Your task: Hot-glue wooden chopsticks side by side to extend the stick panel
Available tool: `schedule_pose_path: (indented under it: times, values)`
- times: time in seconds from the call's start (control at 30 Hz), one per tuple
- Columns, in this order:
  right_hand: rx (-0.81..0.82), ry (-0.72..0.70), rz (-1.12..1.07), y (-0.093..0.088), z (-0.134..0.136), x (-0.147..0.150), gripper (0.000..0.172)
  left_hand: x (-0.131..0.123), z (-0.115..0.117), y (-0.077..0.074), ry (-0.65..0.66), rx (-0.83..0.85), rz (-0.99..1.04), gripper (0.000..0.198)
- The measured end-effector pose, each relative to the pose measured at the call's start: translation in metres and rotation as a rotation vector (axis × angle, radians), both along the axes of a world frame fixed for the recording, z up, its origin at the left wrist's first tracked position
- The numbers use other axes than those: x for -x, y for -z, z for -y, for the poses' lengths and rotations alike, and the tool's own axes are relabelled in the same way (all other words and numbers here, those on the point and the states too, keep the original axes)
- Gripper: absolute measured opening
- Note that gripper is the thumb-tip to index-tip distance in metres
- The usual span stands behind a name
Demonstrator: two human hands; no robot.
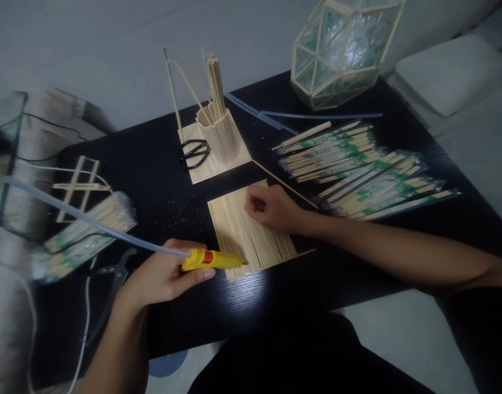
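In my left hand [163, 273] is a yellow hot glue gun [216, 260], with a long translucent glue stick [91, 219] running out of its back. Its nozzle is at the near edge of a flat panel of wooden sticks [251, 235] laid side by side on the table. My right hand [278, 209] rests on the panel's far right part with its fingers curled in; whatever they may hold is hidden. A thin stick lies along the near edge and juts out to the right. Another loose stick [286, 184] lies just beyond my right hand.
Beyond the panel, a round holder of sticks [220, 137] stands on a wooden base beside black-handled scissors [194, 154]. Wrapped chopsticks [369, 175] lie to the right, and a faceted clear lantern-like frame [337, 54] is behind. Cables, pliers [115, 273] and another chopstick pack [91, 232] are at left.
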State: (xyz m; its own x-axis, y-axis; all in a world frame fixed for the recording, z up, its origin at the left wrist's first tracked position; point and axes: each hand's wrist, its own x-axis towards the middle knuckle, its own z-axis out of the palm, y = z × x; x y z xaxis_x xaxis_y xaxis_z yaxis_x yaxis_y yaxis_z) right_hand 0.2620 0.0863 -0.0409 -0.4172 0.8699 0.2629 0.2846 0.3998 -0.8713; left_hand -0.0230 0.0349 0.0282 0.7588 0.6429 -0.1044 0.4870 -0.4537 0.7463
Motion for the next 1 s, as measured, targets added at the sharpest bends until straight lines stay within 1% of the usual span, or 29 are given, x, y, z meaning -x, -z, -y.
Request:
schedule_pose_path:
  times: [0.27,0.43,0.67,0.83,1.0]
  values:
    - [-0.008,0.014,0.016,-0.0002,0.0002,0.0008,0.02,-0.0019,0.0018,-0.0011,0.006,0.04,-0.001,0.029]
    - [-0.018,0.006,0.002,0.0,0.0003,0.0004,0.02,-0.0035,0.001,-0.0004,0.034,0.067,0.016,0.028]
    - [0.005,0.003,-0.003,0.0011,-0.0003,0.0001,0.02,-0.0018,0.002,-0.0017,-0.01,0.092,-0.011,0.029]
    - [0.003,0.011,0.007,0.0006,0.0004,0.0003,0.02,-0.0018,0.0026,-0.0025,-0.01,0.108,0.026,0.029]
    - [0.006,0.002,0.008,0.001,0.0005,0.0,0.02,-0.0021,0.0033,-0.0007,0.001,0.104,0.005,0.024]
